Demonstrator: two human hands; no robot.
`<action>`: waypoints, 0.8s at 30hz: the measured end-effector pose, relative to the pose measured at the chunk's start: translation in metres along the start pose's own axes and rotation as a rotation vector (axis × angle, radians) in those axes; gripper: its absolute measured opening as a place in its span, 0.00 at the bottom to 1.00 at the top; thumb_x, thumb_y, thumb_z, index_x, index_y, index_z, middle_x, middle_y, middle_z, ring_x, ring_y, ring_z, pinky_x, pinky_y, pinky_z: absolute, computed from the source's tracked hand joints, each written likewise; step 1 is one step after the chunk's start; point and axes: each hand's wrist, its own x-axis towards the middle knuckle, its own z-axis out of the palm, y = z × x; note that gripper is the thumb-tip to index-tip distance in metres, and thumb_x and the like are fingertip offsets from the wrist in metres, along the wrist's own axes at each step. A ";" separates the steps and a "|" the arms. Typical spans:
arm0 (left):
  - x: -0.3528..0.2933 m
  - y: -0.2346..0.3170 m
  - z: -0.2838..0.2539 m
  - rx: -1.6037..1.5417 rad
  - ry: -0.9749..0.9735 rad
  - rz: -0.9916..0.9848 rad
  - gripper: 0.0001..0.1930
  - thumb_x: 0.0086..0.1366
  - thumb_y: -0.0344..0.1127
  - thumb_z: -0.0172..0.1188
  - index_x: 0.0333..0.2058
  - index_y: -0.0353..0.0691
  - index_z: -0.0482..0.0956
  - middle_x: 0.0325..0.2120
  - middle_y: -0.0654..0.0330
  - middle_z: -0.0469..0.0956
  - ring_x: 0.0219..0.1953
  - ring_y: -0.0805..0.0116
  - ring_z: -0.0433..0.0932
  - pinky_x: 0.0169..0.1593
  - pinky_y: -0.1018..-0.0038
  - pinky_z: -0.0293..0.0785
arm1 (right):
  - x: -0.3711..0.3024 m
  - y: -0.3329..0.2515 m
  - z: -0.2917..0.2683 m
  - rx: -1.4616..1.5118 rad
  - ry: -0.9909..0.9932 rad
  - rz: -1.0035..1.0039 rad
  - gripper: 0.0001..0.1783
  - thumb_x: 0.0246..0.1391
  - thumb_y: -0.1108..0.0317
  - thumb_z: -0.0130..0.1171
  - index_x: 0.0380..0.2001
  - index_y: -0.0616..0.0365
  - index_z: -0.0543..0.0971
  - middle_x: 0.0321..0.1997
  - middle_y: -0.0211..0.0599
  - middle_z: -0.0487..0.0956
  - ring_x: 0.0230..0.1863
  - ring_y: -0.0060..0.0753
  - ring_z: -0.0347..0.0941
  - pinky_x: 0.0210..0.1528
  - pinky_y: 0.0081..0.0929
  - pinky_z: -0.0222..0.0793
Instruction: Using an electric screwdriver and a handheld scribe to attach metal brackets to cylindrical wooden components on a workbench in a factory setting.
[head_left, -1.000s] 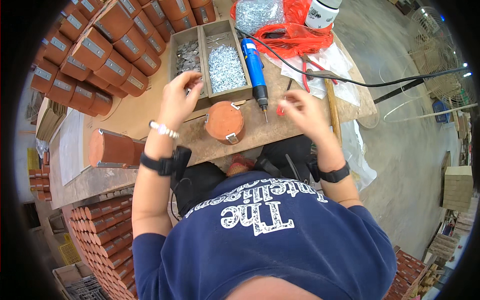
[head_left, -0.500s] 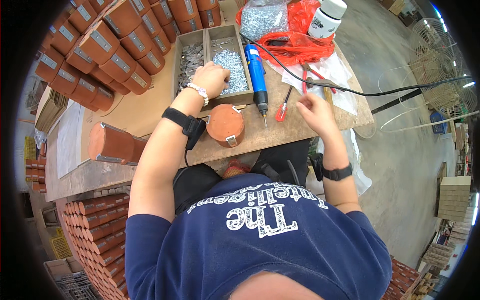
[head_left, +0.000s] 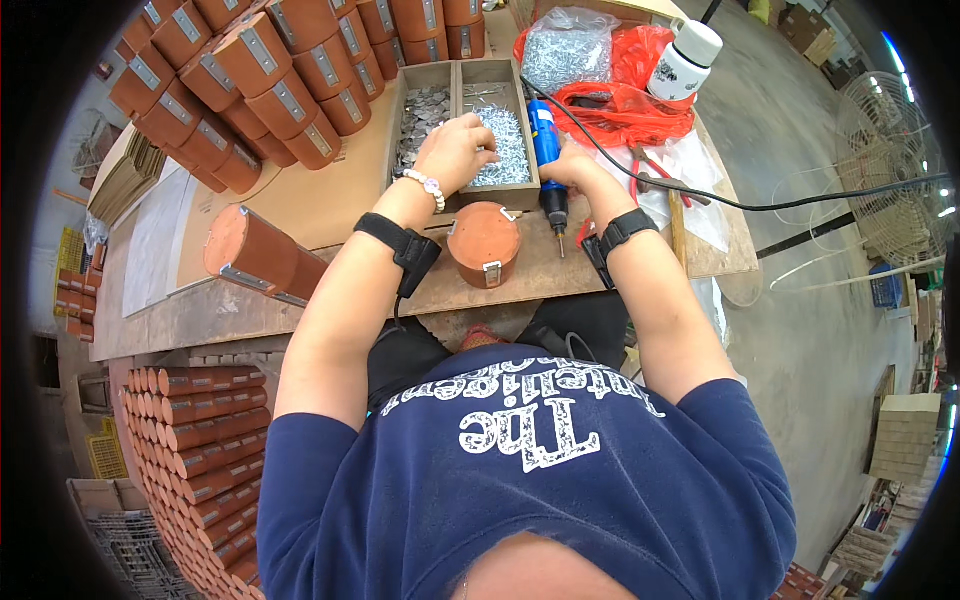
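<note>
A wooden tray [head_left: 533, 190] with two compartments holds small flat metal pieces [head_left: 425, 112] on the left and silver screws [head_left: 503, 140] on the right. My left hand [head_left: 455, 152] reaches over its divider, fingertips bent together at the screws; whatever they pinch is too small to make out. Beside the tray, my right hand [head_left: 575, 166] closes round a blue and black electric screwdriver [head_left: 554, 196], whose bit points towards me. In front of the tray stands a round terracotta-coloured piece [head_left: 483, 238] with metal clips at its top edge.
Stacked terracotta-coloured cylinders [head_left: 285, 100] with metal strips fill the back left. Another cylinder [head_left: 262, 250] lies near the left front edge. Red-handled pliers [head_left: 640, 170], red plastic bags [head_left: 620, 115] and a white bottle [head_left: 685, 60] stand or lie on the right. A black cable [head_left: 760, 205] crosses there.
My right hand has moved left from near the pliers and taken hold of the electric screwdriver. My left hand stays at the screws. The whole view has shifted slightly.
</note>
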 end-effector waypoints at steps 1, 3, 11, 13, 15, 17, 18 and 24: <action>-0.001 0.005 -0.005 -0.077 0.005 -0.091 0.07 0.44 0.36 0.61 0.20 0.39 0.74 0.22 0.59 0.69 0.29 0.62 0.70 0.34 0.71 0.67 | -0.003 0.000 0.001 0.020 0.037 0.018 0.31 0.26 0.65 0.62 0.40 0.62 0.68 0.26 0.42 0.73 0.22 0.34 0.71 0.18 0.30 0.68; -0.003 0.009 -0.010 -0.132 0.011 -0.116 0.08 0.44 0.36 0.61 0.20 0.39 0.74 0.21 0.58 0.69 0.28 0.62 0.70 0.32 0.71 0.66 | -0.009 0.010 0.001 0.160 0.051 -0.009 0.30 0.27 0.66 0.61 0.40 0.64 0.68 0.27 0.41 0.73 0.23 0.34 0.71 0.19 0.30 0.68; -0.003 0.014 -0.017 -0.182 -0.043 -0.273 0.12 0.43 0.40 0.63 0.22 0.38 0.76 0.19 0.55 0.74 0.23 0.62 0.73 0.29 0.72 0.68 | -0.037 0.022 -0.031 0.846 0.115 -0.042 0.29 0.35 0.71 0.60 0.43 0.71 0.65 0.32 0.42 0.73 0.27 0.29 0.71 0.27 0.25 0.68; -0.003 0.010 -0.012 -0.126 -0.075 -0.313 0.12 0.42 0.42 0.64 0.22 0.39 0.77 0.19 0.55 0.75 0.24 0.62 0.74 0.30 0.72 0.68 | -0.050 0.022 -0.039 0.897 0.074 -0.080 0.28 0.37 0.71 0.60 0.44 0.71 0.65 0.33 0.42 0.73 0.27 0.29 0.71 0.28 0.25 0.68; 0.000 0.009 -0.008 -0.166 -0.050 -0.308 0.12 0.42 0.41 0.64 0.22 0.39 0.77 0.19 0.55 0.75 0.23 0.63 0.74 0.29 0.73 0.68 | -0.056 0.030 -0.042 1.217 -0.003 -0.260 0.33 0.35 0.74 0.61 0.47 0.71 0.61 0.35 0.44 0.72 0.34 0.31 0.70 0.32 0.25 0.69; -0.002 0.002 -0.002 -0.293 0.023 -0.330 0.09 0.43 0.36 0.64 0.22 0.37 0.76 0.17 0.58 0.74 0.21 0.71 0.73 0.27 0.77 0.68 | -0.080 0.017 -0.043 1.299 -0.006 -0.365 0.31 0.36 0.74 0.60 0.47 0.70 0.62 0.36 0.43 0.72 0.34 0.31 0.71 0.33 0.24 0.68; -0.002 0.002 -0.003 -0.297 0.022 -0.329 0.09 0.43 0.36 0.64 0.22 0.37 0.76 0.17 0.58 0.74 0.21 0.71 0.73 0.27 0.77 0.68 | -0.096 0.010 -0.046 1.388 -0.003 -0.468 0.29 0.37 0.75 0.59 0.46 0.70 0.63 0.36 0.42 0.72 0.35 0.32 0.71 0.35 0.24 0.68; -0.022 0.014 -0.030 -1.072 0.067 -0.454 0.04 0.50 0.27 0.58 0.26 0.35 0.74 0.20 0.64 0.73 0.22 0.80 0.70 0.26 0.83 0.67 | -0.146 -0.022 -0.060 1.571 -0.168 -0.736 0.28 0.35 0.81 0.53 0.46 0.65 0.62 0.41 0.41 0.69 0.39 0.39 0.70 0.42 0.32 0.66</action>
